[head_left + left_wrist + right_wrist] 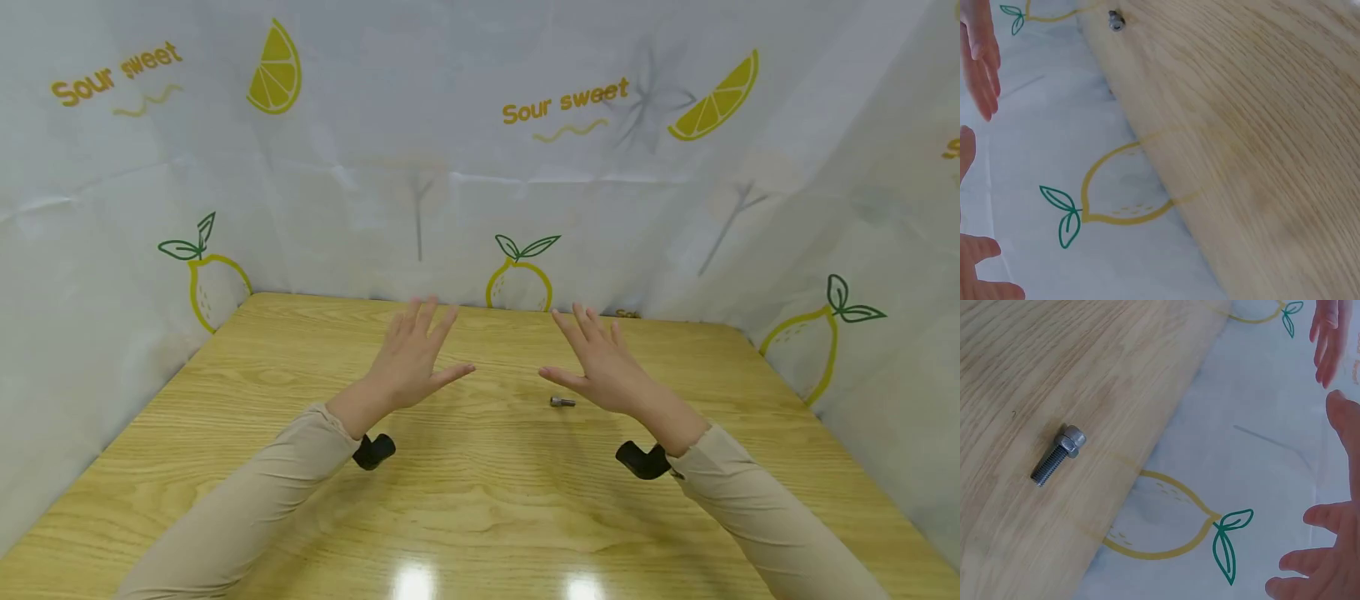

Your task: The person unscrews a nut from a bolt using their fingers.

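Observation:
A metal bolt (pixel 562 402) lies on its side on the wooden table, with what looks like a nut (pixel 1069 447) threaded up against its round head. My left hand (pixel 408 358) is held above the table with fingers spread and nothing in them. Across from it, my right hand (pixel 611 371) hovers with its fingers likewise spread, bare of any object. Of the two, the right hand is nearer the bolt, which lies just below its thumb in the head view. Both hands appear at the edge of each wrist view, apart from the bolt.
The wood-grain table (pixel 480 492) reaches back to a white curtain (pixel 375 125) printed with lemons and lettering, which also hangs along both sides. Black curved pieces (pixel 643 460) sit under each wrist by the beige sleeves. Light glares off the table's near edge.

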A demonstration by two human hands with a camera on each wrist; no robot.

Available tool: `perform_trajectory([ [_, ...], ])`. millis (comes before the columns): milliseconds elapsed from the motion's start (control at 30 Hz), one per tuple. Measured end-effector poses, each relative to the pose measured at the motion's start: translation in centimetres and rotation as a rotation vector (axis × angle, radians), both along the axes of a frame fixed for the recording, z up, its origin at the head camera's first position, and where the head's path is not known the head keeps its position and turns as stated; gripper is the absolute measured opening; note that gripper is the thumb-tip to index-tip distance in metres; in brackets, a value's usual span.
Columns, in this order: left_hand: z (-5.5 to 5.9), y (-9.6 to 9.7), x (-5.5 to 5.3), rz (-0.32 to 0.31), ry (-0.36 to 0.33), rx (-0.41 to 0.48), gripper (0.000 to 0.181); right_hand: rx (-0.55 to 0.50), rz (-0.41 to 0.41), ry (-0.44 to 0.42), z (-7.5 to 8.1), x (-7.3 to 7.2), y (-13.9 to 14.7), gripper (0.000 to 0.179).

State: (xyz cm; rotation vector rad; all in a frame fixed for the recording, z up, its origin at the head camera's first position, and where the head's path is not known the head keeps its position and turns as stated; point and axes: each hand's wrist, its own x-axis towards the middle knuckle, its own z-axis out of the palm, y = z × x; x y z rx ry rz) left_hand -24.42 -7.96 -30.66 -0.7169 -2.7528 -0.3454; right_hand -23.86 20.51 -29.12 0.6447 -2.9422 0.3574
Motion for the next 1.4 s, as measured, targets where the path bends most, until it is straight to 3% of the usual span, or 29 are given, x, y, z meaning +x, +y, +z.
perform_trajectory([
  [333, 0.2, 1.3, 0.3, -0.101, -0.072, 0.092, 0.074, -0.233, 0.039, -0.035, -0.9, -0.1, 0.9, 0.07],
  [600, -0.2, 2.7, 0.0, -0.168, -0.016, 0.124, 0.062, -0.366, 0.055, 0.033, -1.8, -0.2, 1.5, 0.054],
  [767, -0.6, 3.8, -0.1, -0.196, -0.043, 0.14, 0.054, -0.438, 0.053, 0.034, -2.6, -0.4, 1.9, 0.047],
  [1167, -1.2, 7.1, -0.4, -0.284, -0.078, 0.066, 0.042, -0.565, 0.002, -0.042, -4.0, -0.5, 2.4, 0.034],
  [1400, -1.9, 8.3, -1.0, -0.284, -0.132, 0.045, 0.034, -0.563, -0.031, -0.109, -5.0, -0.7, 3.1, 0.033],
])
